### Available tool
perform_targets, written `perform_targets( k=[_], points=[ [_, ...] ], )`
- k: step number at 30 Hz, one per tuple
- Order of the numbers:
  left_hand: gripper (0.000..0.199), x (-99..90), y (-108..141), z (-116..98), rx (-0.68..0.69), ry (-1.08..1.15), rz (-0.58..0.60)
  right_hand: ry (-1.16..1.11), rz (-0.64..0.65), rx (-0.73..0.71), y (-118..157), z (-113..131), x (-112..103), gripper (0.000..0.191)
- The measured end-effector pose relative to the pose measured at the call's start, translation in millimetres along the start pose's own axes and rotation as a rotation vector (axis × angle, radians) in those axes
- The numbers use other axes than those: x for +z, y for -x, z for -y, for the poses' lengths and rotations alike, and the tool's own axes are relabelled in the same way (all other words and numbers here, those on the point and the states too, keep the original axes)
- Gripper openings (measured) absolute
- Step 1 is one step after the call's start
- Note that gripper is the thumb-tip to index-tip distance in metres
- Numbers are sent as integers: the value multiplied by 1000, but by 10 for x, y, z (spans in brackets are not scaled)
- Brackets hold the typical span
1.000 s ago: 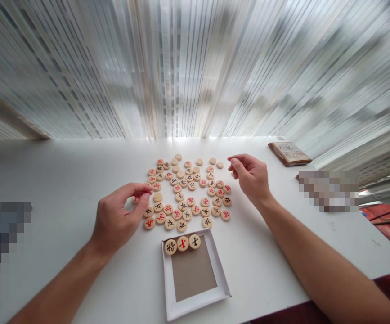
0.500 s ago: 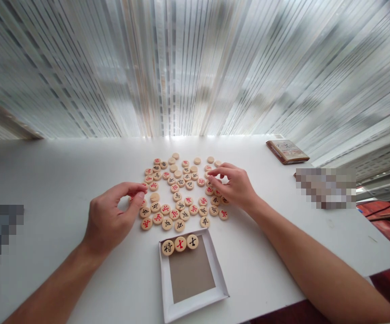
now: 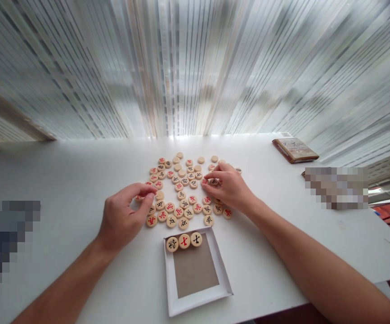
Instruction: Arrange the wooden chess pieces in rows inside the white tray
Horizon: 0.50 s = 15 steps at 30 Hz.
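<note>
Many round wooden xiangqi pieces, some marked in red or black and some face down, are spread on the white table. My left hand (image 3: 123, 216) is at the near left of the spread, thumb and forefinger curled together at the edge of a face-down xiangqi piece (image 3: 160, 195). Over the right side, my right hand (image 3: 230, 184) has its thumb and forefinger around a red-marked xiangqi piece (image 3: 204, 182), partly hidden by the fingertips. Close to me lies a shallow white box (image 3: 211, 292). Three xiangqi pieces (image 3: 184, 241) form a row along its far side.
The white table (image 3: 80, 180) reaches back to a striped curtain (image 3: 141, 67). At the far right lies a brown book-like box (image 3: 295, 150), with a blurred-out object (image 3: 336, 186) nearer. Another blurred-out object (image 3: 9, 243) is at the left edge.
My left hand has moved right to the face-down xiangqi piece. My right hand has shifted left onto a red-marked one. The view has turned slightly left; the row in the box is unchanged.
</note>
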State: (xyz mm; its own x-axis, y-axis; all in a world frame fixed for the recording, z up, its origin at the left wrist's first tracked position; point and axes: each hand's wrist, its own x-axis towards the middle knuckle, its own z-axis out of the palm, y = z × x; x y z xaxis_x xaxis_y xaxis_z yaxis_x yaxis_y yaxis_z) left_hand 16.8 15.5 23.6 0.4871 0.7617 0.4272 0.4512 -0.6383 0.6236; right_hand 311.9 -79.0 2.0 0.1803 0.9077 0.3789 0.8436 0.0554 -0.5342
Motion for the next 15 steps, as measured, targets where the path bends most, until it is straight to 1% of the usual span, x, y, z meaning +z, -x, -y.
perform_targets(
  k=[3,5,8,9,11,13,15],
  points=[
    [17,-5,13,-37,21,5,3,-10,6,-41,39,74,-38,6],
    [18,-7,23,-55,37,10,-1,-21,2,-56,74,110,-60,8],
    [17,-5,31,-69,63,29,-11,-43,-34,-79,111,144,-83,4],
    [17,-2,32,-72,70,38,-13,-51,-54,-87,117,154,-90,6],
    [16,4,35,-81,79,54,-13,-64,-92,-104,126,177,-100,16],
    [15,12,42,-98,87,70,-8,-112,-108,-92,136,206,-105,19],
    [15,19,58,-127,104,90,2,-235,-100,-22,152,243,-101,17]
  ],
)
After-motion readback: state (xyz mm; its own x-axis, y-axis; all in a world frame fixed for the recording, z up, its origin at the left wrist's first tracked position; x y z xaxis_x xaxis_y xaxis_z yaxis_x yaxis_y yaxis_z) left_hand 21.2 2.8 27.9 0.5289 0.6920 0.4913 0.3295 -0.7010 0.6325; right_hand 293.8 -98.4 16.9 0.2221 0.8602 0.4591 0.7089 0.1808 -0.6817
